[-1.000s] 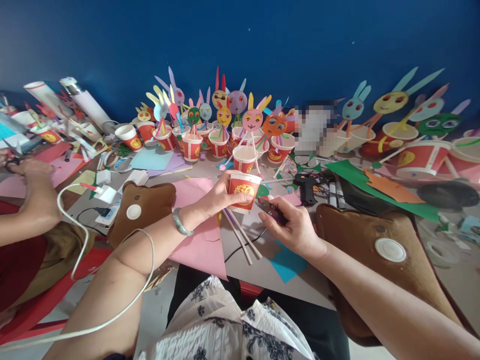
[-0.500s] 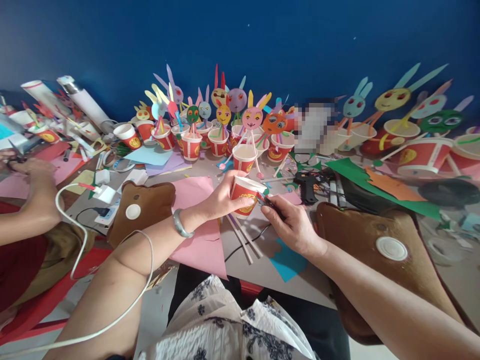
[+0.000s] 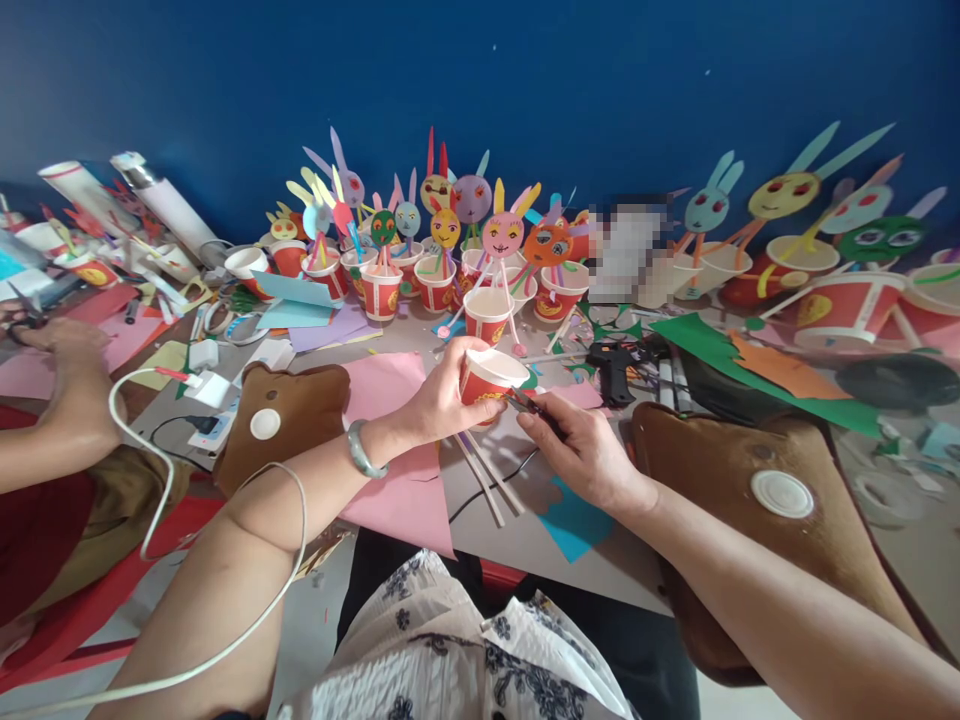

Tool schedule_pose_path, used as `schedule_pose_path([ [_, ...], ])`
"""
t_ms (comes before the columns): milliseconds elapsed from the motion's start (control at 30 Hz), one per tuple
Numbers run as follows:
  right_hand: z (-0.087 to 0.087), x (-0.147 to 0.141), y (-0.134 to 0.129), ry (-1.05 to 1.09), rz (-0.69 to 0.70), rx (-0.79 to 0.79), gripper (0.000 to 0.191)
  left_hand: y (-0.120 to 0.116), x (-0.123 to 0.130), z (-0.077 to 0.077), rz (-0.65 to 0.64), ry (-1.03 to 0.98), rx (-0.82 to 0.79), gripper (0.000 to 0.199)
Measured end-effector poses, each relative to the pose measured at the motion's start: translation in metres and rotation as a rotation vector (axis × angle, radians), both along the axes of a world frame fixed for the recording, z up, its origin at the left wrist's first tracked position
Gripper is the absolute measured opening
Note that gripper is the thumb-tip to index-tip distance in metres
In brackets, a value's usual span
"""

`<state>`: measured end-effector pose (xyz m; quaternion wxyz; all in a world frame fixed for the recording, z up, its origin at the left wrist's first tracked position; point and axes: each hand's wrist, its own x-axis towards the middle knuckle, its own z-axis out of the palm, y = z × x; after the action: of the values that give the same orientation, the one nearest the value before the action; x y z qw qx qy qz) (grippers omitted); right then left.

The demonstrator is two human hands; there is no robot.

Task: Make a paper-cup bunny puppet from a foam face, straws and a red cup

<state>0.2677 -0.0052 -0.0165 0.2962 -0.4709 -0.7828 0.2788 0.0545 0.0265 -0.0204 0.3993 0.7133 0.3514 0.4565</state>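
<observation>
My left hand (image 3: 448, 393) is wrapped round a red and white paper cup (image 3: 487, 385), its thumb across the front and the cup's opening tipped toward me. In my right hand (image 3: 581, 445) is a pair of dark-handled scissors (image 3: 537, 406), their tips against the right side of the cup. Fingers partly cover the handles. Just behind stands another paper cup (image 3: 487, 312) with a pink rabbit-faced paper figure (image 3: 503, 236) above it. Two pale paper strips (image 3: 487, 475) lie below the held cup.
Rows of cups with paper figures line the blue wall. A black glue gun (image 3: 615, 370) lies right of my hands. Brown plush warmers (image 3: 720, 500) and pink paper (image 3: 397, 460) flank me. A white cable (image 3: 161, 470) crosses my left arm. At left, a co-worker's hand (image 3: 71, 345) holds scissors.
The held cup has turned so that more of its inside shows, and the scissors have shifted slightly left and down along it. At left, a light blue sheet has lifted at its back edge.
</observation>
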Motion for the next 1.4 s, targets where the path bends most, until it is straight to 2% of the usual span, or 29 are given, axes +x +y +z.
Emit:
schedule_pose_path([
  [333,0.008,0.001,0.0,0.033,0.02,-0.002,0.032,-0.001,-0.001,-0.001,-0.005,0.029,-0.077,0.056],
  [1000,0.01,0.003,0.0,0.046,0.03,-0.028,0.033,-0.004,-0.001,0.004,-0.065,-0.035,-0.206,0.054],
  [1200,0.011,0.003,-0.002,0.038,0.026,-0.001,0.032,-0.004,-0.002,0.002,-0.1,-0.096,-0.317,0.052],
  [1400,0.009,0.003,-0.001,0.024,0.01,0.034,0.033,-0.005,-0.003,0.007,-0.107,-0.13,-0.409,0.046],
])
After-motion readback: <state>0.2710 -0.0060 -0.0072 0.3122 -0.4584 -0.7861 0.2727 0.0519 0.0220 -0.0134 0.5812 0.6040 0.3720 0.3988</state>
